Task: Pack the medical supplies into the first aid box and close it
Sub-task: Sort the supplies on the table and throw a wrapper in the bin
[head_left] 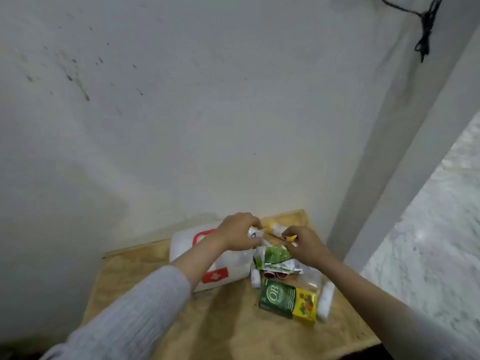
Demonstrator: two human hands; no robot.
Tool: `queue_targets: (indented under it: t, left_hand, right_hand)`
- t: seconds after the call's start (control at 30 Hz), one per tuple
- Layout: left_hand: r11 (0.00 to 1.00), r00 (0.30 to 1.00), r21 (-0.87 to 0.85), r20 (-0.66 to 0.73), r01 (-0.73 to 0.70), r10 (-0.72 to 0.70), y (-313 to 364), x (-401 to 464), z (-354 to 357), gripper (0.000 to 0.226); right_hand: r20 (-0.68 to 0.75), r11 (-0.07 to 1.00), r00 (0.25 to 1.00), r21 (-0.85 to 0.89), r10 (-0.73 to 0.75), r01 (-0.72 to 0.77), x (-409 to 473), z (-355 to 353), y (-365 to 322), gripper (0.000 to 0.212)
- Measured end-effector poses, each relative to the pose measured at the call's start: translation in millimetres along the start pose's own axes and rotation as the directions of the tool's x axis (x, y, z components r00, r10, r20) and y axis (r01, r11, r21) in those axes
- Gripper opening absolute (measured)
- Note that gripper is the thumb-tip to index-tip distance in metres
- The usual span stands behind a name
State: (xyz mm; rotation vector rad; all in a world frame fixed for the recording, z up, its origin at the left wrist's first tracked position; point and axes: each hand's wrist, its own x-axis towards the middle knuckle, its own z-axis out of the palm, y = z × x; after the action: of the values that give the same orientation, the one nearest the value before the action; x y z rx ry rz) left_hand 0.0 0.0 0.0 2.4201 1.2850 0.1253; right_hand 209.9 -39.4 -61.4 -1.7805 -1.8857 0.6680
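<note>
Wooden table [228,331]: pale, grainy top pushed into a corner of white walls, carrying everything I am packing
First aid box [228,271]: white translucent plastic with a red cross label on its front and a red handle on the lid, sitting on the left half of the table under my left forearm; I cannot tell how far its lid is open
My left hand [237,231]: over the far right corner of the box, fingers curled round a small white tube [253,233]
My right hand [305,246]: just right of my left, fingertips pinched on something small with red and yellow on it, too blurred to name
Yellow-capped bottle [276,228]: lying on its side at the back of the table, just beyond both hands
Green sachet [276,257]: between the hands, beside the box, partly under my right hand
Green and yellow carton [288,298]: flat on the table, nearer to me than the sachet
White roll [326,298]: just right of the carton
Sleeve [135,315]: grey knit, on my left arm
</note>
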Motion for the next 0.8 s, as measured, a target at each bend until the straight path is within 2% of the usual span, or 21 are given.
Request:
queue_targets:
  t: [0.07, 0.2, 0.37, 0.53, 0.7, 0.8]
  left_hand:
    - [0.998, 0.998, 0.062, 0.055, 0.007, -0.010, 2, 15, 6, 0.040]
    - [0.995, 0.989, 0.077, 0.125, 0.065, -0.074, -4, 49, 16, 0.037]
    - [0.978, 0.951, 0.134, 0.245, 0.157, -0.186, -20, 96, 29, 0.037]
    - [0.969, 0.886, 0.219, 0.419, 0.116, -0.201, -36, 120, 40, 0.050]
    - [0.963, 0.870, 0.268, 0.466, 0.037, -0.163, -45, 134, 36, 0.042]
    - [0.967, 0.849, 0.257, 0.510, 0.003, -0.138, -46, 140, 38, 0.037]
  right_hand:
    - [0.025, 0.999, 0.999, -0.021, 0.033, -0.032, -4, 5, 17, 0.025]
    - [0.114, 0.994, 0.988, -0.042, 0.103, -0.099, -16, 25, 49, 0.034]
    - [0.074, 0.992, 0.989, -0.012, 0.128, -0.128, -16, 38, 64, 0.037]
    - [-0.003, 0.989, 0.992, 0.071, 0.128, -0.127, -16, 43, 72, 0.032]
    - [-0.054, 0.985, 0.991, 0.134, 0.119, -0.111, -18, 40, 69, 0.026]
    - [-0.088, 0.971, 0.982, 0.190, 0.166, -0.147, -18, 39, 64, 0.026]
